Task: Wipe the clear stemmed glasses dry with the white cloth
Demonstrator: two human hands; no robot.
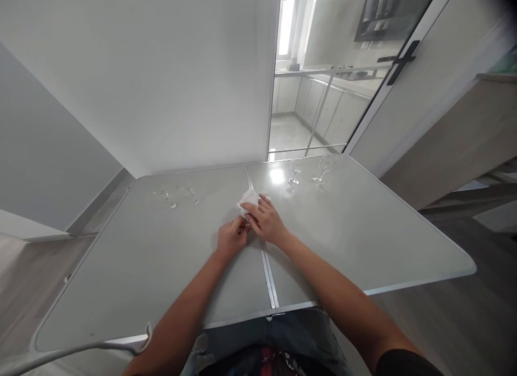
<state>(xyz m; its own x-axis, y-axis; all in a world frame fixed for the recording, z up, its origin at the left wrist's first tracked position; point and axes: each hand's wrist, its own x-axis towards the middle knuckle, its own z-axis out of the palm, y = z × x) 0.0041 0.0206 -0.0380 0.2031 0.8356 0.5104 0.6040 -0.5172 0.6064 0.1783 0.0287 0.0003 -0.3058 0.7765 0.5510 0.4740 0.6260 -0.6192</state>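
Over the table's centre seam, my right hand (267, 220) presses a crumpled white tissue (247, 197), its fingers bent around it. My left hand (232, 237) is close beside it, fingers curled in a pinch on what looks like a clear stemmed glass (247, 224). Only a small glint of that glass shows between the hands; its bowl is hidden by the tissue and fingers. Two clear stemmed glasses, a nearer one (294, 174) and one farther right (321, 174), stand upright near the back edge. Fainter clear glassware (165, 195) sits at the back left.
The pale grey table (343, 230) has rounded corners and a metal seam (269, 279) down its middle. A white wall (194, 85) meets its back edge. Behind to the right is a glass door with a black handle (399, 61). A grey cable-like strip (81, 346) crosses the front left.
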